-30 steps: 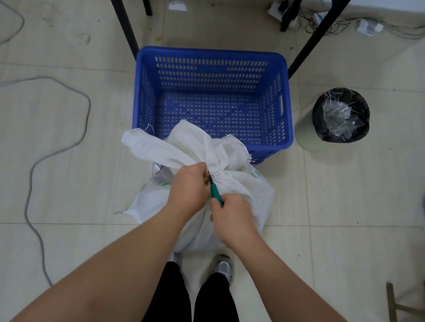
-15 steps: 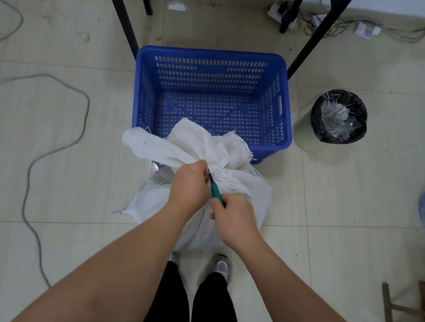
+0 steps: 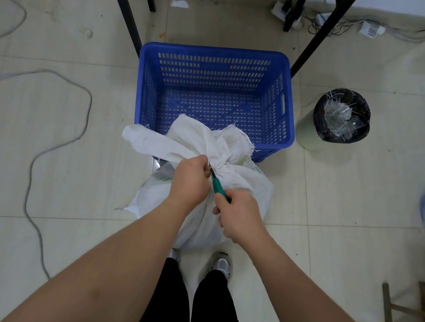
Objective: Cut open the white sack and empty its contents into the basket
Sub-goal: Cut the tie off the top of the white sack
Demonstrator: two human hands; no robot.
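1. A white sack (image 3: 201, 187) stands tied at the neck just in front of the blue basket (image 3: 290, 112), close for tipping.
2. The left hand (image 3: 191, 182), fingers curled, grips the gathered neck, apparently holding it taut.
3. The right hand (image 3: 238, 216), fist closed round a green-handled cutter (image 3: 218, 185), sets the blade at the tie.

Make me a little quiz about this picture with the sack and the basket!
1. True or false: the blue basket already holds the sack's contents.
2. Which hand holds the green-handled cutter?
3. The bin with the black liner stands: A) inside the basket B) beside the basket C) on the sack

Key:
1. False, it looks empty.
2. The right hand; the left hand grips the white sack at its tied neck.
3. B
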